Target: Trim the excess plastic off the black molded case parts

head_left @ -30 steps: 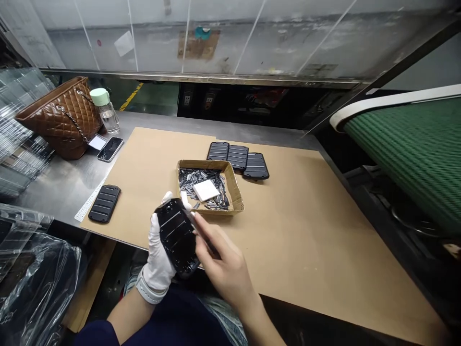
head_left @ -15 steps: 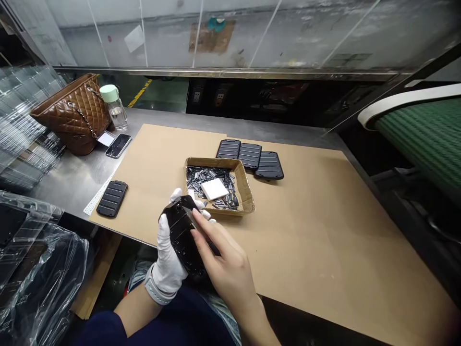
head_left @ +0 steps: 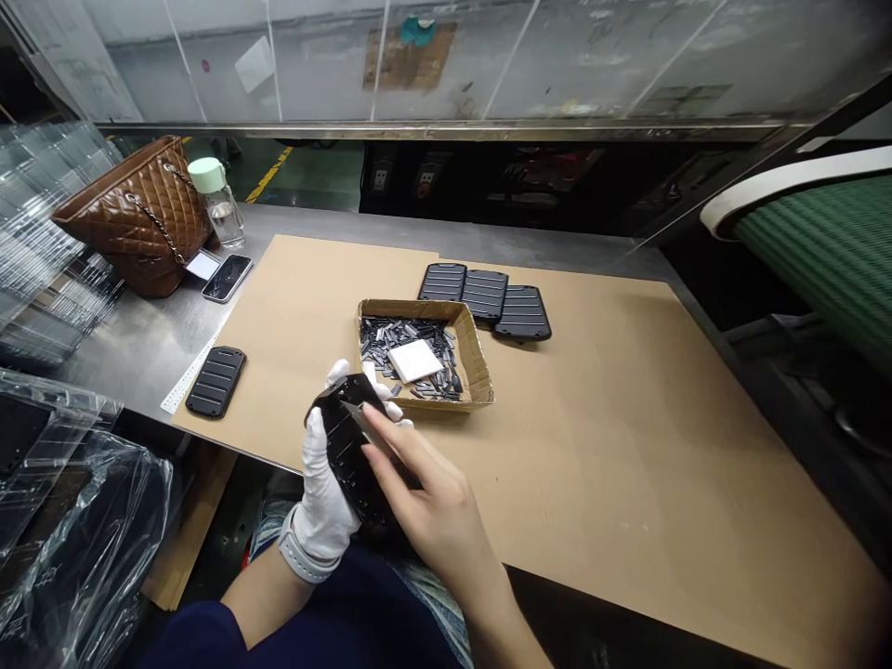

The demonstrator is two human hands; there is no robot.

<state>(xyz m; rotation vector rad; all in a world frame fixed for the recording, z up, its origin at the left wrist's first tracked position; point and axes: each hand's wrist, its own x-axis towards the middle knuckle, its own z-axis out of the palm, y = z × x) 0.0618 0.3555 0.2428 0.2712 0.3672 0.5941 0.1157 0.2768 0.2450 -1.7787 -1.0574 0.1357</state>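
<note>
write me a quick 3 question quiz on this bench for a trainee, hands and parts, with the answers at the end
1. True or false: the right grip is gloved.
2. How many black panels lie in the group just beyond the cardboard box?
3. What colour is the panel held in the left grip? a) white b) black c) green

Key: 1. False, it is bare. 2. Three. 3. b.
</note>
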